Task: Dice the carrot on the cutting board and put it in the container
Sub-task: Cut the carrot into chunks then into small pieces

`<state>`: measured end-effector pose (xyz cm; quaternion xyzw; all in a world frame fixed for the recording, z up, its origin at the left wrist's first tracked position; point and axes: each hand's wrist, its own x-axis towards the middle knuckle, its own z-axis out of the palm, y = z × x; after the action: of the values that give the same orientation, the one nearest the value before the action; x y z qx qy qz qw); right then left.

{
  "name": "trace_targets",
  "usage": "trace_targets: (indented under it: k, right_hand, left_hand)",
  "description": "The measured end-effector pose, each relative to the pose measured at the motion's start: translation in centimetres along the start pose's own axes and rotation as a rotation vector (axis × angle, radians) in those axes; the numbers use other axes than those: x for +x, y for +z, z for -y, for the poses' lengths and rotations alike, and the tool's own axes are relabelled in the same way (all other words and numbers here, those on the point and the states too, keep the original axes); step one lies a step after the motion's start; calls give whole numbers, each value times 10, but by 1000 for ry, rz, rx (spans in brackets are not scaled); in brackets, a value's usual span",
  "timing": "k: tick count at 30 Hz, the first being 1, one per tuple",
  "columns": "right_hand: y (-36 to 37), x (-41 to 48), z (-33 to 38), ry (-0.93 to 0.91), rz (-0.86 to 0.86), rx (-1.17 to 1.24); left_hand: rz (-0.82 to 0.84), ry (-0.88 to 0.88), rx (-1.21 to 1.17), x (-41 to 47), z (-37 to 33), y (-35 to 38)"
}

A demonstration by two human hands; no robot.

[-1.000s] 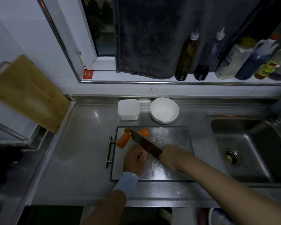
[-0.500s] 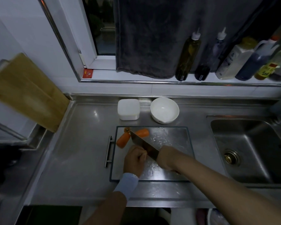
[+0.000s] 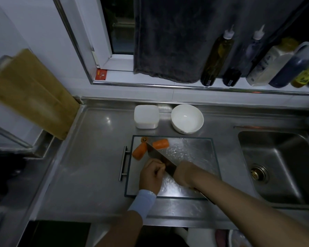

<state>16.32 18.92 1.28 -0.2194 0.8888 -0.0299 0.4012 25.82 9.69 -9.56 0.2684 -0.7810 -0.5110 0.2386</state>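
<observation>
Across the steel counter [image 3: 96, 157], left of the sink [image 3: 278, 166], the cutting board [image 3: 191, 150] is laid flat with its bar handle to the left. Behind it the white container [image 3: 146, 116] and a bowl [image 3: 187, 118] are set side by side; no orange is seen in either, so nothing looks to have been transferred yet.

Now the knife [image 3: 159, 157]: it is gripped at the handle by the right hand [image 3: 185, 173], fingers wrapped round, and the blade is angled toward the board's far left corner. The left hand [image 3: 151, 177] is placed against the flat of the blade with its fingers curled under. Whether a piece is pinned beneath them cannot be told, as the knuckles hide it.

And the carrot: two chunks [image 3: 139, 151] and a small stub [image 3: 144, 139] are seen at that far left corner, around the knife tip, none of them diced.

Dicing is judged barely begun. Fingertips should be tucked behind the knuckles and the blade guided down along them. Round chunks are best halved first, so that a flat face is given and rolling on the glossy board is prevented.
</observation>
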Motion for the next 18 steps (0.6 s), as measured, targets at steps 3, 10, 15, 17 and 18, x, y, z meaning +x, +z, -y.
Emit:
trace_targets:
  k: [3, 10, 15, 17, 18]
  right_hand:
    - [2, 1, 1, 4, -7, 17]
    - [9, 3, 1, 26, -21, 70]
    - [10, 1, 2, 27, -40, 62]
    - [11, 1, 1, 31, -54, 60]
    - [12, 2, 1, 31, -58, 60]
  left_hand:
    - [5, 20, 15, 2, 4, -1]
    - [27, -4, 10, 2, 3, -4]
    - [110, -149, -12, 0, 16, -14]
    - [129, -154, 12, -1, 22, -17]
    - [136, -158, 21, -1, 22, -17]
